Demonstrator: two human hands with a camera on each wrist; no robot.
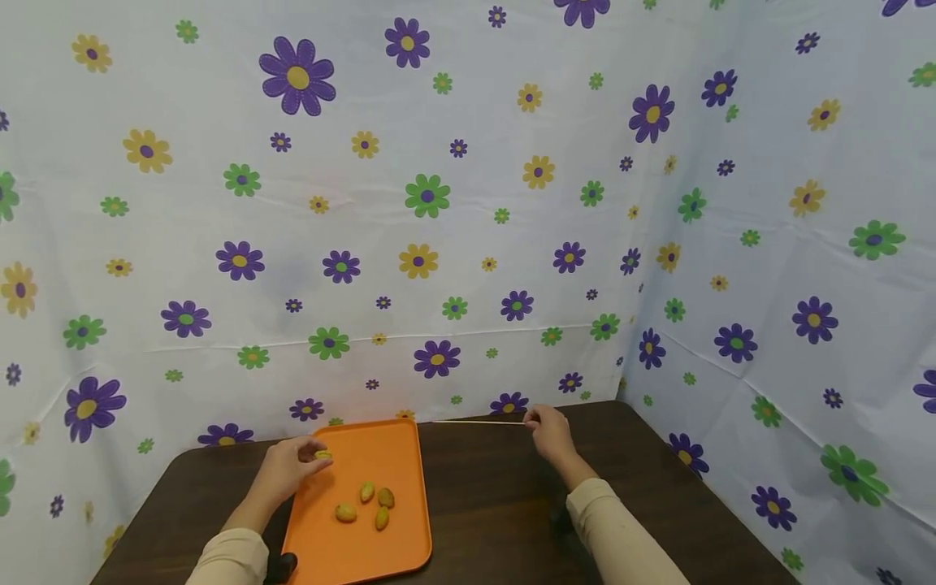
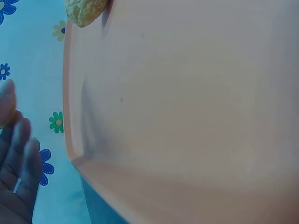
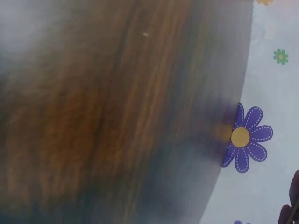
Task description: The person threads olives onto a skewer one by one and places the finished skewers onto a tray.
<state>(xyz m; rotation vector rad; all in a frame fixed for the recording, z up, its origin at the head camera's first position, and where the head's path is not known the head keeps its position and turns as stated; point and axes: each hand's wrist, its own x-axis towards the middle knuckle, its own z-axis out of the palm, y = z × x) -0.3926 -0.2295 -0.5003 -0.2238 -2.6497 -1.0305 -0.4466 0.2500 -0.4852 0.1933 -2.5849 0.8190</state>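
My left hand (image 1: 281,470) pinches a small yellow fruit (image 1: 322,455) between thumb and fingers, over the far left part of an orange tray (image 1: 400,544). Several like it, oval and yellow-brown, lie grouped on the tray, among them one wrinkled fruit (image 2: 86,10) at the top of the left wrist view. To the right, above the table's back edge, my right hand (image 1: 552,435) holds one end of a thin pale stick (image 1: 478,422). The stick points left, its far end close to the tray's back right corner. Only a sliver of right-hand fingers (image 3: 290,205) enters the right wrist view.
A dark brown wooden table (image 1: 490,504) carries the tray on its left side. White cloth (image 1: 468,374) printed with flowers hangs behind the table and along its right side.
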